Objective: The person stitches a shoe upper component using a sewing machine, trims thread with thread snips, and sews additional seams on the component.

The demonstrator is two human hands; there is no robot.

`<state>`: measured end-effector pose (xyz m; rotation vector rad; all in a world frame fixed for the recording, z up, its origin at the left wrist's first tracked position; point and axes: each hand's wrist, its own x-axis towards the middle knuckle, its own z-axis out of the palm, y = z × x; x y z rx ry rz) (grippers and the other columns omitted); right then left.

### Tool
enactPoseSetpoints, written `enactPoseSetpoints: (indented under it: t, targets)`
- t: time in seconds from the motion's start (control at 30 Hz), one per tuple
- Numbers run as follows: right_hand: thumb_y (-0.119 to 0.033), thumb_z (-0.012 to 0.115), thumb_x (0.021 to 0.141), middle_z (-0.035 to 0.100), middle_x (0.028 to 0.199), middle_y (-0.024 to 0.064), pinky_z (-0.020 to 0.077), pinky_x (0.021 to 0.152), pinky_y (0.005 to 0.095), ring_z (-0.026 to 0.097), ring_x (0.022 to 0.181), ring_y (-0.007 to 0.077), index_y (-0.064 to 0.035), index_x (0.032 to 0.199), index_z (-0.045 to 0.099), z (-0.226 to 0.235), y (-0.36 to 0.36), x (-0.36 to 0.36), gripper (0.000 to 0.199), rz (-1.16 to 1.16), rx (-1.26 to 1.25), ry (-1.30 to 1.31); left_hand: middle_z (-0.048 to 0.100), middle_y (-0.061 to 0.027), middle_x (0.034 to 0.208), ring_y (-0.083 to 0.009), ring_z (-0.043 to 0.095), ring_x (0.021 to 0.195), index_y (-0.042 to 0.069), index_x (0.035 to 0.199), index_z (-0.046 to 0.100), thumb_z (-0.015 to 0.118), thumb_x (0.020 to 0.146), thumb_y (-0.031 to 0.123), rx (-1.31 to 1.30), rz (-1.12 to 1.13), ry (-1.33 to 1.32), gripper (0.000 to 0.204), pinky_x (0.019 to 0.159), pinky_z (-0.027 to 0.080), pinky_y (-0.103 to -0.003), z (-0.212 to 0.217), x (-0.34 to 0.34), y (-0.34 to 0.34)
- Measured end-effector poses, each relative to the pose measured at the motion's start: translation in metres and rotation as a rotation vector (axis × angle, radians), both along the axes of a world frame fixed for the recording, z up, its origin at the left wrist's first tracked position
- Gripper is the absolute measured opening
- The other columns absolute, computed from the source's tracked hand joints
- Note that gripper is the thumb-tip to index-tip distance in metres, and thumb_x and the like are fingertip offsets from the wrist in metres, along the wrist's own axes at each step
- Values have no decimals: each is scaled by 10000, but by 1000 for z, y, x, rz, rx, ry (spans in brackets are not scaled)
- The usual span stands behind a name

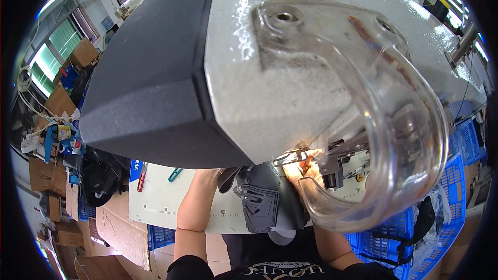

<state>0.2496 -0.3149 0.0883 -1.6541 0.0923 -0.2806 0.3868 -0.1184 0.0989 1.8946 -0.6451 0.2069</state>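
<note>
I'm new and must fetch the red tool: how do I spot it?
Find the big machine, then the pale table below it. At the table's left end, the red tool lies at a blue strip. Its neighbour to the right is a teal tool.

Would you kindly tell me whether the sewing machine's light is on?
On: a bright glow lights the right hand beneath the machine head.

White lettering (309,269) on black shirt (244,249), white characters (136,165) on blue strip (134,182), ruler marks (166,211) on pale worktable (168,189)

Left hand (209,173) and right hand (306,169) at a black piece (259,205) over the table (168,192) — machine (275,93) and clear guard (383,145) partly hiding them.
</note>
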Motion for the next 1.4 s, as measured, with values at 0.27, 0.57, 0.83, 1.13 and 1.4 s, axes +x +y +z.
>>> enactPoseSetpoints:
  t: [0.27,0.57,0.83,1.13,1.4]
  targets:
    - [-224,665,686,546,921,151,431,845,380,523,907,269,-5,1038,530,2,-31,15,436,-27,-206,-221,625,-81,1110,-200,573,1044,-4,1152,595,655,832,15,-119,-8,268,326,927,465,-347,-2,-35,-6]
    - [-203,690,674,554,951,164,448,802,394,539,901,301,15,1023,525,-4,-38,17,443,-89,-337,-279,559,-52,738,-143,505,681,-18,771,567,471,768,-129,-170,96,218,147,547,420,-317,3,-47,-15]
    - [-224,786,670,548,1112,224,424,898,431,512,1055,349,30,1116,528,-14,-33,19,574,-90,-208,-220,597,-98,911,-213,555,802,-49,933,569,454,861,-13,-203,436,-162,141,719,441,-366,9,-80,1]
    - [-237,716,797,582,1069,174,431,897,402,557,1006,317,14,1124,548,-15,-9,3,445,-98,-308,-138,487,-33,848,-216,455,746,52,1206,629,830,609,242,231,229,-402,658,755,352,-347,17,-194,-17]
    - [-125,590,940,631,930,41,442,827,298,571,889,169,-25,984,623,-7,17,1,115,-24,-554,-154,470,-13,879,-194,455,857,168,1192,698,714,531,17,329,291,-349,678,769,389,-302,-9,-161,9]
